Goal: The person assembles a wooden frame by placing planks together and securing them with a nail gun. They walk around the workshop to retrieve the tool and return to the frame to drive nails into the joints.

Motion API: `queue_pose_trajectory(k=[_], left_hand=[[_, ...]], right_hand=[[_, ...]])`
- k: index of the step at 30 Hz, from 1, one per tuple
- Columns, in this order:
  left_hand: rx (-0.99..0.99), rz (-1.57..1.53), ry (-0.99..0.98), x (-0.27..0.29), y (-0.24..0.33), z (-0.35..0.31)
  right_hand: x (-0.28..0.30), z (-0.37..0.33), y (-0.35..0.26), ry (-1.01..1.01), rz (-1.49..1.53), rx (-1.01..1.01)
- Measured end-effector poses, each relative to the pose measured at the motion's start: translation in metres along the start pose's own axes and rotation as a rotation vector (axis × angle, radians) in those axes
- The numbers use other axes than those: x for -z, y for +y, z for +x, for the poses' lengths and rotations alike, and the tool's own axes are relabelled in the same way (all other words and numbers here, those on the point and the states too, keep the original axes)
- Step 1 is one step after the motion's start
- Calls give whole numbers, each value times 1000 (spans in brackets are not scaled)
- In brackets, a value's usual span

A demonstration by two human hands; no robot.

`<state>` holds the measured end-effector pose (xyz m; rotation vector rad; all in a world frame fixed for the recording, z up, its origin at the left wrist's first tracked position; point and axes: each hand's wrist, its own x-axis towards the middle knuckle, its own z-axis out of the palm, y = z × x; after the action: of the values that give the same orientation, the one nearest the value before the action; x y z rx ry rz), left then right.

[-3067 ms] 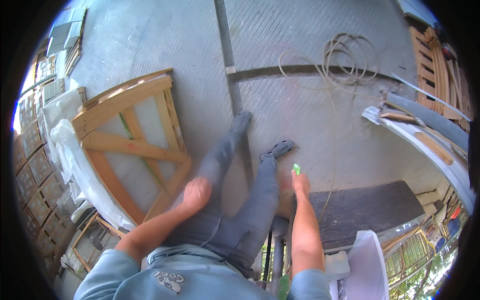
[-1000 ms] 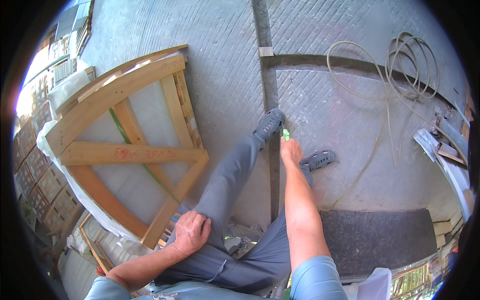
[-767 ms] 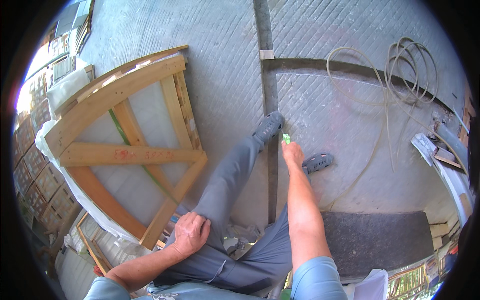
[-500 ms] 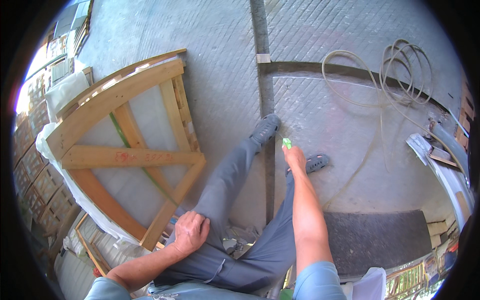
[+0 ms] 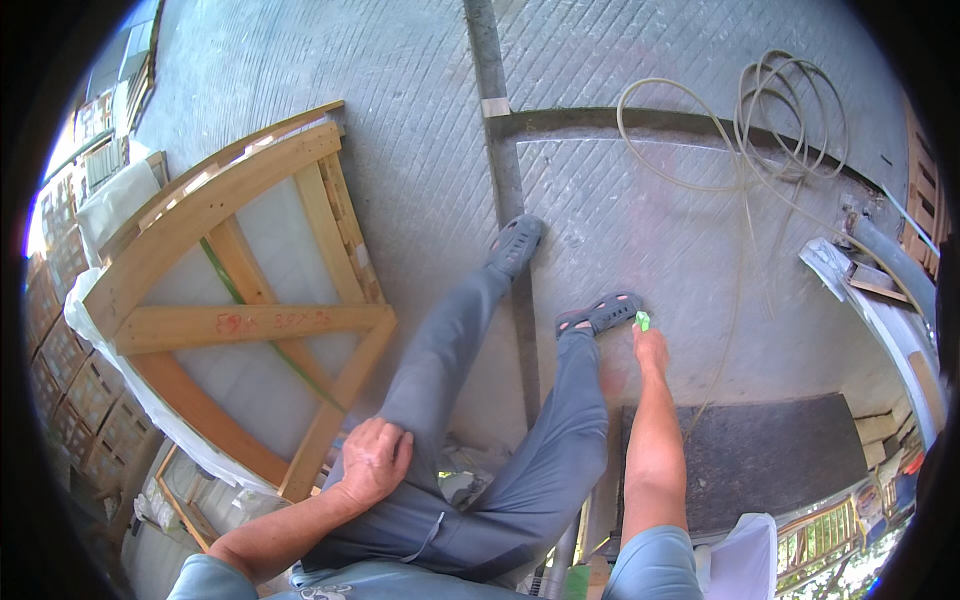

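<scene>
My left hand (image 5: 376, 462) rests on my left thigh near the knee, its fingers draped over the grey trouser leg (image 5: 435, 350) and the fingertips hidden. Out to the front right, at the end of a stretched arm, my right hand (image 5: 651, 347) is closed round a small bright green object (image 5: 642, 321); its kind is too small to make out. That hand hangs beside my right foot, which wears a dark clog with holes (image 5: 605, 311). My left foot, in a matching clog (image 5: 517, 245), stands farther forward.
A wooden crate frame (image 5: 260, 328) with a green strap and plastic wrap stands at my left. Coiled pale hose (image 5: 745, 140) lies on the ridged concrete floor (image 5: 400, 130) at the far right. A dark mat or board (image 5: 740, 465) lies right of my legs. Stacked pallets line the left.
My right hand has swung right and slightly nearer with the green object, from between my feet to beside the right clog. My right leg shows more; the left hand stays on the thigh.
</scene>
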<state>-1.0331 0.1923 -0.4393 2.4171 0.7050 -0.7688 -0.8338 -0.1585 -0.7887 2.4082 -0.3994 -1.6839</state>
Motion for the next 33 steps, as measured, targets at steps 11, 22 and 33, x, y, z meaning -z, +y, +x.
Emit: queue_pose_trajectory(k=[11, 22, 33], left_hand=[[-63, 47, -20, 4, 10, 10], [-39, 83, -2, 2, 27, 5], [597, -564, 43, -7, 20, 6]], right_hand=[[3, -2, -12, -68, -35, 26], [12, -38, -8, -58, 75, 47], [84, -324, 12, -305, 143, 666]])
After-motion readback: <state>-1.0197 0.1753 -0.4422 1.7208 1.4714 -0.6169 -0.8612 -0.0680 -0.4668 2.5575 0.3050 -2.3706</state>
